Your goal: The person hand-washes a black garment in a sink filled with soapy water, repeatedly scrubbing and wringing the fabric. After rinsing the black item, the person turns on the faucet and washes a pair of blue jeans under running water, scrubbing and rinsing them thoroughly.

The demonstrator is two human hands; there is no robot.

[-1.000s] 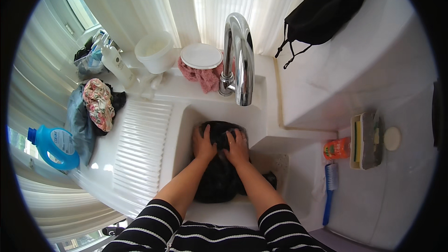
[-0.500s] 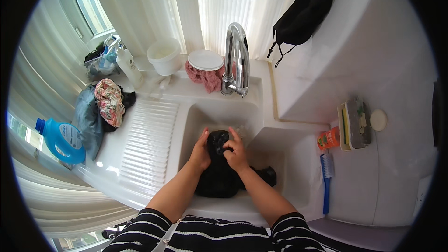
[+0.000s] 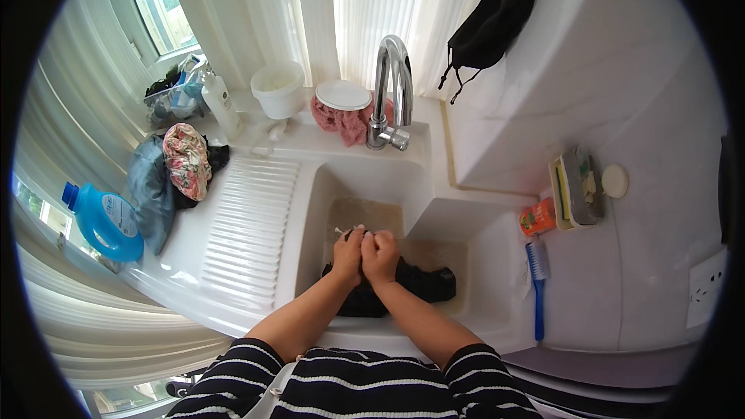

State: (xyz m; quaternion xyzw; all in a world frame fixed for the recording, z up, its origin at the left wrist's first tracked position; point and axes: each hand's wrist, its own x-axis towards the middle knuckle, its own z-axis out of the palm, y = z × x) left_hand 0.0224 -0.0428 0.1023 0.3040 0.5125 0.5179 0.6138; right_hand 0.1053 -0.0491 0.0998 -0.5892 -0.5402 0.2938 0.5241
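Here we are, down in the glossy white rectangular sink basin (image 3: 369, 177), and both my fists are curled in tight, knuckles side by side! Left hand (image 3: 348, 253) and right hand (image 3: 379, 257) close together on the soft black cloth bundle (image 3: 428, 281); how much sits inside each fist I can't tell, my own fingers hide it. The rest slumps low in the basin, under my wrists and out to the right. I'd call this the squeezing or rubbing step, hand against hand. And the next move? To my judgement it calls for a firm, even grip, with the loose end gathered in. Over the basin arches the shiny chrome tap (image 3: 395, 70), no stream visible; just left, the ridged white washboard slope (image 3: 252, 233), nothing lying on its ribs.
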